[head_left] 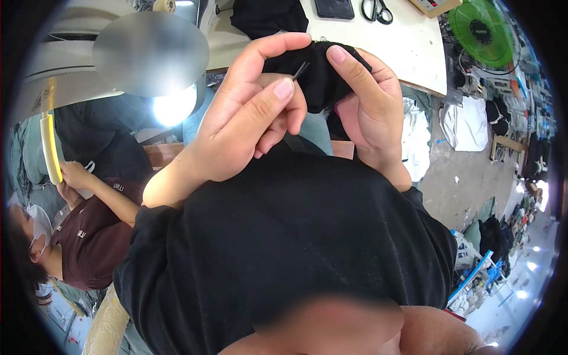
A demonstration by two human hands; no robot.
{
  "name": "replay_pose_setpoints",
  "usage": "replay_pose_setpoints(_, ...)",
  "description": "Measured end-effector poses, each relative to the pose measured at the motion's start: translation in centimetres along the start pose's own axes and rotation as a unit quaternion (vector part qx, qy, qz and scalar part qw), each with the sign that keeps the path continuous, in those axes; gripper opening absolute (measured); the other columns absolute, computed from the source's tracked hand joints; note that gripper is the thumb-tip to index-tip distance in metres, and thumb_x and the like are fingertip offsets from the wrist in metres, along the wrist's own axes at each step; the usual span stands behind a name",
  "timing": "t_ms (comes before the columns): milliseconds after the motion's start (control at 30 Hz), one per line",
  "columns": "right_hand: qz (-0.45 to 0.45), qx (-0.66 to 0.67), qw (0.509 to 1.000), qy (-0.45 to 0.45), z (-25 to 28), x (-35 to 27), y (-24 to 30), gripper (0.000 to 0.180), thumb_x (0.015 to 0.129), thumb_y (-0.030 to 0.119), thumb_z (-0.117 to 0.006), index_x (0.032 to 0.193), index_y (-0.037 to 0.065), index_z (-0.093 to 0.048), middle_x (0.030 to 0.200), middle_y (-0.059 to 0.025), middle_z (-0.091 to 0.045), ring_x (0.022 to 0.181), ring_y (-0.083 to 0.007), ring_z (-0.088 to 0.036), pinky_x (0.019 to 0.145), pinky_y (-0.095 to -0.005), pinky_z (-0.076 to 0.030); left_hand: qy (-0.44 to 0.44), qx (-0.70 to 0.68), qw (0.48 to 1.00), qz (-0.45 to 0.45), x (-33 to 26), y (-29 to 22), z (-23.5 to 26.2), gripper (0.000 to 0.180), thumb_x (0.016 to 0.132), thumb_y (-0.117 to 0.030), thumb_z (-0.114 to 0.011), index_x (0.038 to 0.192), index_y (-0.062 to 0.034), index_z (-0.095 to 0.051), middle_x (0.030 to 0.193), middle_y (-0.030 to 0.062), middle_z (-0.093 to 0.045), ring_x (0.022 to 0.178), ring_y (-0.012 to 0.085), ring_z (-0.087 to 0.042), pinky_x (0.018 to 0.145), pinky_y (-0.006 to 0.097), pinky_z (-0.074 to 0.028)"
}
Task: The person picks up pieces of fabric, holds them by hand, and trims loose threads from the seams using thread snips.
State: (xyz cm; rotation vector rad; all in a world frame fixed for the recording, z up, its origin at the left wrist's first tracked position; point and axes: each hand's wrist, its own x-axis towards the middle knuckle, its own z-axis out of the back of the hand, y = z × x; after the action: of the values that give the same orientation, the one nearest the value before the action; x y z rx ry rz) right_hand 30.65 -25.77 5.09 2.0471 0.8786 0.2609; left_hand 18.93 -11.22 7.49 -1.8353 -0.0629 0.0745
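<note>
The person holds a piece of black cloth up close, in front of the chest and above the edge of the pale table. The right hand is wrapped around the cloth and grips it, thumb on top. The left hand pinches something thin and dark between thumb and finger, right at the cloth. It looks like a loose thread or a small tool, but it is too small to be sure.

I think the step in hand is picking at or pulling a thread on the cloth. The next move calls for a careful little pull while the right hand keeps the cloth tight and steady.

Counting: two hands at work, one piece of cloth in them, and one thin dark thing in the pinch. On the table lie one pair of scissors, one dark phone and one more black cloth pile. One green fan stands at the right. One other person sits at the left.
</note>
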Motion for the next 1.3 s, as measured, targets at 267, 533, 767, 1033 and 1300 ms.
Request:
replay_pose_setpoints(267, 0.016, 0.001, 1.000, 0.026, -0.7, -0.7, -1.2, 0.021, 0.095, 0.010, -0.064, 0.111, -0.002, -0.069, 0.103, -0.0085, -0.071, 0.093, -0.0109, -0.064, 0.085, -0.0239, -0.049, -0.027, -0.034, 0.999, -0.002, -0.1, 0.8, 0.6, 0.047, 0.104, -0.028, -0.037, 0.143, -0.0029, -0.031, 0.075, 0.0082, -0.054, 0.041, 0.0036, -0.033, 0.040, 0.016, -0.030)
replay_pose_setpoints(533, 0.038, -0.047, 0.997, 0.056, -1.0, -0.7, -1.6, 0.022, 0.096, 0.010, -0.063, 0.114, -0.002, -0.069, 0.105, -0.0079, -0.071, 0.095, -0.0107, -0.064, 0.087, -0.0236, -0.049, -0.041, -0.048, 0.998, -0.014, -0.4, 0.9, 1.0, 0.039, 0.104, -0.021, -0.038, 0.139, -0.0044, -0.034, 0.074, 0.0044, -0.055, 0.044, 0.0013, -0.034, 0.042, 0.016, -0.028)
replay_pose_setpoints(767, 0.054, -0.111, 0.990, 0.064, -1.5, -0.7, -1.6, 0.024, 0.096, 0.012, -0.063, 0.116, 0.000, -0.069, 0.103, -0.0065, -0.071, 0.093, -0.0097, -0.064, 0.084, -0.0225, -0.050, -0.045, -0.061, 0.997, -0.015, -0.6, 0.8, 1.3, 0.038, 0.104, -0.021, -0.039, 0.139, -0.0064, -0.034, 0.074, 0.0042, -0.055, 0.047, 0.0008, -0.034, 0.043, 0.015, -0.028)
replay_pose_setpoints(1033, 0.076, -0.155, 0.981, 0.094, -2.6, -1.4, -2.0, 0.026, 0.096, 0.011, -0.063, 0.120, 0.000, -0.067, 0.108, -0.0068, -0.071, 0.097, -0.0102, -0.064, 0.087, -0.0225, -0.050, -0.076, -0.054, 0.995, -0.037, -2.0, 0.9, 1.3, 0.043, 0.103, -0.027, -0.038, 0.139, -0.0040, -0.035, 0.073, 0.0082, -0.053, 0.040, 0.0036, -0.033, 0.039, 0.016, -0.029)
replay_pose_setpoints(1300, 0.075, -0.220, 0.966, 0.110, -5.1, -3.0, -2.8, 0.026, 0.095, 0.008, -0.063, 0.119, -0.002, -0.066, 0.115, -0.0109, -0.069, 0.100, -0.0117, -0.064, 0.089, -0.0228, -0.050, -0.059, -0.093, 0.992, -0.061, -5.4, 0.7, 2.8, 0.033, 0.103, -0.017, -0.042, 0.134, -0.0074, -0.038, 0.073, 0.0029, -0.054, 0.051, 0.0019, -0.036, 0.045, 0.016, -0.029)
